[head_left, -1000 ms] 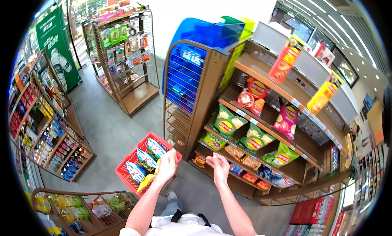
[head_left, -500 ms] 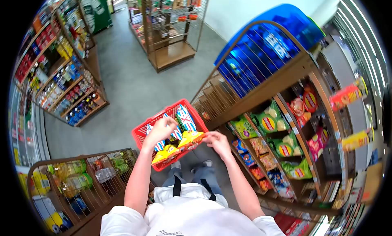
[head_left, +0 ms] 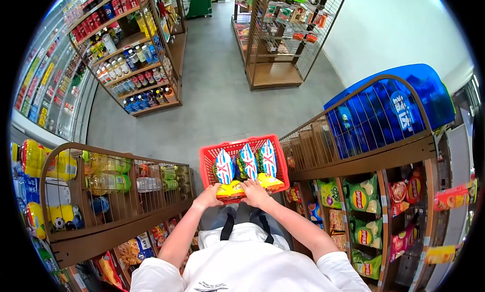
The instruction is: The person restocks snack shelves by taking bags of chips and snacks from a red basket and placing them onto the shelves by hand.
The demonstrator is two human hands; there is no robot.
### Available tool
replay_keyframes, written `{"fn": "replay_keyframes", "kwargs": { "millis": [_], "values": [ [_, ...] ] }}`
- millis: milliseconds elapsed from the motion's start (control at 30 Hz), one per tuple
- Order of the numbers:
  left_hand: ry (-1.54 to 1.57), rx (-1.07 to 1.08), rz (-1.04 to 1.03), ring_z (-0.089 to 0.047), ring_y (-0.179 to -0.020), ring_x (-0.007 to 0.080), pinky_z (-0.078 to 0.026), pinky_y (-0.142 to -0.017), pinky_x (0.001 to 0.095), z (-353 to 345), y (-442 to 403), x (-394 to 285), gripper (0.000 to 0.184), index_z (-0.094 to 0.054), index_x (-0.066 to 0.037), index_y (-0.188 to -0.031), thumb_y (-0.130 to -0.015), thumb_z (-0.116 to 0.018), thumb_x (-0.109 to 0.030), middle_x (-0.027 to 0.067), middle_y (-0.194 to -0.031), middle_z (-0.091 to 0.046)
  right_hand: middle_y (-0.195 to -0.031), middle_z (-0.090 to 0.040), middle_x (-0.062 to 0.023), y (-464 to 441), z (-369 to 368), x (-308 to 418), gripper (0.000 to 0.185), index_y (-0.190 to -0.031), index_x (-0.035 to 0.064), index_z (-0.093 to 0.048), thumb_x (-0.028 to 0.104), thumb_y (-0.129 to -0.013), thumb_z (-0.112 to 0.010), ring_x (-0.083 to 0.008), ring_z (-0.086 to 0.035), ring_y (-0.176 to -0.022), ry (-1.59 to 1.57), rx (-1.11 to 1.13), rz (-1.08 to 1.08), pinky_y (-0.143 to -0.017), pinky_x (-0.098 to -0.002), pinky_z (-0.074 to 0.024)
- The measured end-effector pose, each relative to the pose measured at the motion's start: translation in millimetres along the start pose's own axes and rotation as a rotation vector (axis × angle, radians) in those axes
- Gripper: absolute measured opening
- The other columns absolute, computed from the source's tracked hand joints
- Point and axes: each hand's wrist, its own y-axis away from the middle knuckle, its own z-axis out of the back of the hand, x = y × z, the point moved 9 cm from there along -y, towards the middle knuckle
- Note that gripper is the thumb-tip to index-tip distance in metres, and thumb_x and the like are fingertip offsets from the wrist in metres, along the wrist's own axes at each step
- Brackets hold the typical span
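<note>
Head view: yellow packet point(head_left: 230, 190) between left hand point(head_left: 207, 196) and right hand point(head_left: 255, 195)

Inside the red basket point(head_left: 204, 165), yellow packets point(head_left: 231, 190) hide the striped packets' point(head_left: 247, 160) lower ends, and are partly covered by the left hand point(head_left: 207, 196) and right hand point(head_left: 256, 195). Beyond the basket, a green panel point(head_left: 196, 2) is cut off by the top edge; farther left, bottle point(head_left: 144, 54) labels are too small to read. Below the basket, the bottom edge crops a white shirt point(head_left: 252, 266) with illegible print.
</note>
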Motion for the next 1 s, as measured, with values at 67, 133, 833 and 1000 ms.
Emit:
{"fn": "replay_keyframes", "kwargs": {
  "millis": [67,133,833,1000],
  "values": [
    [0.116,-0.190,-0.020,-0.053,-0.110,0.0387,-0.045,-0.093,0.0416,5.6,9.8,-0.3,0.061,-0.050,-0.008,-0.126,-0.070,-0.073,-0.010,0.0233,-0.115,-0.057,-0.105,-0.060,-0.0180,-2.7,-22.4,-13.8,0.054,-0.120,-0.0031,-0.051,0.021,-0.074,-0.069,-0.0324,-0.053,-0.108,0.140,0.071,-0.087,-0.097,-0.0469,-0.0372],
    [0.175,-0.236,-0.010,-0.054,-0.108,0.0386,-0.045,-0.093,0.0418,-6.0,7.4,14.6,0.052,-0.055,-0.006,-0.120,-0.071,-0.071,-0.008,0.0234,-0.112,-0.058,-0.093,-0.062,-0.0184,-1.9,-18.7,-9.6,0.048,-0.114,-0.0066,-0.054,0.014,-0.072,-0.065,-0.0320,-0.057,-0.097,0.119,-0.036,-0.025,-0.091,-0.0431,-0.0408],
    [0.457,0.005,-0.203,-0.063,-0.078,0.0127,-0.050,-0.074,0.0278,125.5,59.9,-68.9,0.018,-0.071,-0.004,-0.096,-0.078,-0.070,-0.006,0.0106,-0.087,-0.070,-0.098,-0.062,-0.0227,22.6,115.2,48.3,0.030,-0.107,-0.0089,-0.058,0.002,-0.080,-0.051,-0.0364,-0.059,-0.094,-0.170,-0.208,-0.072,-0.084,-0.0423,-0.0483],
    [0.538,-0.087,-0.359,-0.059,-0.074,0.0107,-0.047,-0.067,0.0265,196.6,69.8,-106.9,0.019,-0.072,-0.001,-0.094,-0.077,-0.073,-0.009,0.0069,-0.084,-0.068,-0.114,-0.060,-0.0214,15.4,198.9,60.5,0.027,-0.112,-0.0018,-0.061,0.006,-0.087,-0.056,-0.0344,-0.057,-0.109,-0.362,-0.417,0.107,-0.092,-0.0383,-0.0471]
  ]
}}
